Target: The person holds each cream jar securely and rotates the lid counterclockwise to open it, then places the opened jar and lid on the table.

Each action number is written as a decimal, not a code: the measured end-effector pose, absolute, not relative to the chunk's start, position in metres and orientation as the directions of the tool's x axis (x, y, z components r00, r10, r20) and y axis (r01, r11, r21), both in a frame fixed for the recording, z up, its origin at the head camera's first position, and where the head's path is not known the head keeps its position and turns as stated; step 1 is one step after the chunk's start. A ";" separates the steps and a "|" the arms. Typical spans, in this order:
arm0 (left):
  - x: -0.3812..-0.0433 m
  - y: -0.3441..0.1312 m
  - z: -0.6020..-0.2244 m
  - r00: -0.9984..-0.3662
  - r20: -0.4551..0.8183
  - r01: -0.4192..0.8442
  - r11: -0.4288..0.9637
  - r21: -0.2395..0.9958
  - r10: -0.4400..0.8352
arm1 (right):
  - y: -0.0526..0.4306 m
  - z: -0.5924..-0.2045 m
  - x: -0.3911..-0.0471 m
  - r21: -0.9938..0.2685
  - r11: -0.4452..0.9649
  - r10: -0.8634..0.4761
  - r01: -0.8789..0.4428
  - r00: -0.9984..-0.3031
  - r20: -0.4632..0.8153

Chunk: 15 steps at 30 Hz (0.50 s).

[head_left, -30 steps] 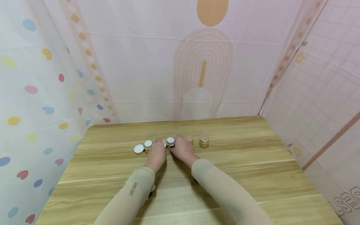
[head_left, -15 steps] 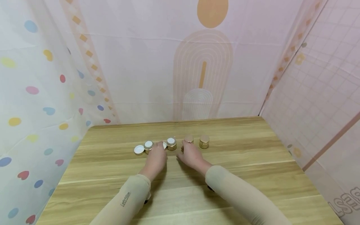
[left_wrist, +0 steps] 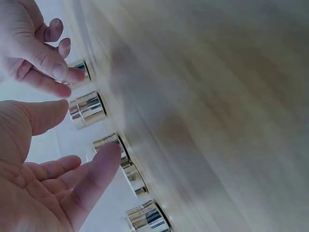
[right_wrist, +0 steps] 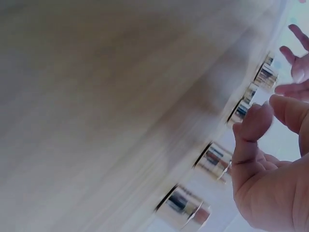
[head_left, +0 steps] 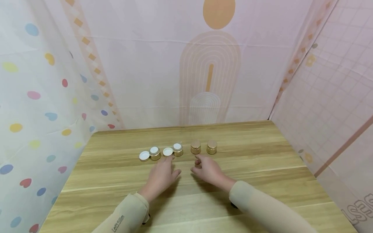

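My left hand (head_left: 161, 175) hovers just in front of an upturned lid (head_left: 167, 152) with a white inside; thumb and fingers are spread and hold nothing. Beside that lid stands an uncapped gold jar (head_left: 178, 149) with a white disc on top. Farther left, another upturned lid (head_left: 144, 156) lies against a second uncapped jar (head_left: 155, 153). My right hand (head_left: 210, 170), fingers loosely bent and holding nothing, is just in front of two capped gold jars, one nearer the middle (head_left: 196, 147) and one at the row's right end (head_left: 211, 147). The right wrist view shows the bent fingers (right_wrist: 253, 130) apart from the jars.
The wooden table (head_left: 247, 181) extends toward me and to both sides of the row. Behind it hangs a patterned cloth (head_left: 145, 81), with further cloth walls at left (head_left: 38, 136) and right (head_left: 329, 106).
My right hand has left the uncapped middle jar and moved right and toward me. My left hand has drawn back from the lid and jars, uncovering them.
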<state>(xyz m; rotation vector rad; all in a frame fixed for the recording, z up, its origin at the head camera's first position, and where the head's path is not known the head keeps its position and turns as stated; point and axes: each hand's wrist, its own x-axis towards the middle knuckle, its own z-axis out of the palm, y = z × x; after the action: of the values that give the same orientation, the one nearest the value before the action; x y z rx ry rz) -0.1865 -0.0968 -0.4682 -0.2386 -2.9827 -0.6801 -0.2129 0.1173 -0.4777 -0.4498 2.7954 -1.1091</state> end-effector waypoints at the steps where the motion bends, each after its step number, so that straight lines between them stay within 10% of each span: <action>1: -0.184 -0.097 -0.468 -0.984 0.108 0.172 0.892 0.418 0.139 | 0.121 -0.477 -0.212 -0.701 0.680 -0.295 -0.213 -0.955 0.004; 15: -0.168 -0.094 -0.464 -0.974 0.147 0.221 0.880 0.421 0.174 | 0.155 -0.475 -0.218 -0.783 0.610 -0.165 -0.123 -0.986 0.026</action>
<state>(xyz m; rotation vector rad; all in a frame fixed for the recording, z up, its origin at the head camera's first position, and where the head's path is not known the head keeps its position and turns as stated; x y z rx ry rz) -0.1684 -0.0943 -0.4642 -0.3104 -2.9434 -0.6785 -0.2181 0.1547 -0.4749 -0.2485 2.7747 -1.3443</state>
